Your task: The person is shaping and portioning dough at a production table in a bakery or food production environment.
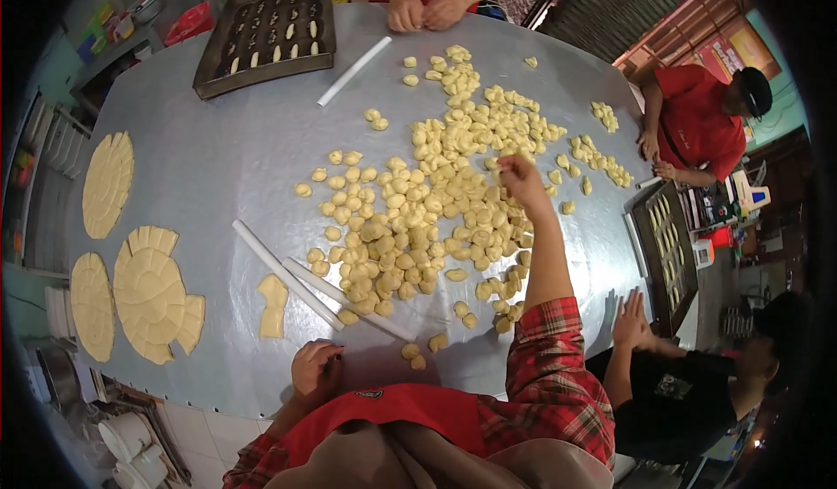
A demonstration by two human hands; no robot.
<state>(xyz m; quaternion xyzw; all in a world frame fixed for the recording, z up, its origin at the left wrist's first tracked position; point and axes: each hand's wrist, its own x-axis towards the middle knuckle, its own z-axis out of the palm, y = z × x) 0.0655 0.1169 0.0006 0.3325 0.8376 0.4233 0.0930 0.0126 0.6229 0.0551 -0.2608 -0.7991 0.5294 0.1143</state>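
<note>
A wide heap of pale yellow dough pieces (405, 254) spreads over the middle of the metal table (218, 158). My right hand (523, 182) reaches out over the heap's right part, its fingers pinched; whatever is between the fingertips is too small to make out. My left hand (316, 369) is close to the table's near edge with its fingers curled in, and their inside is hidden. Two white rolling pins (279, 267) lie just beyond it, the lower one partly among dough pieces. Next to them is a small flat dough strip (273, 306).
Scored flat dough rounds (148, 293) lie at the left. A dark baking tray (266, 36) holding dough pieces stands far left, beside another rolling pin (354, 71). A second tray (670, 254) is at the right edge. Co-workers' hands (427, 11) work at the far side; two people (697, 123) are at the right.
</note>
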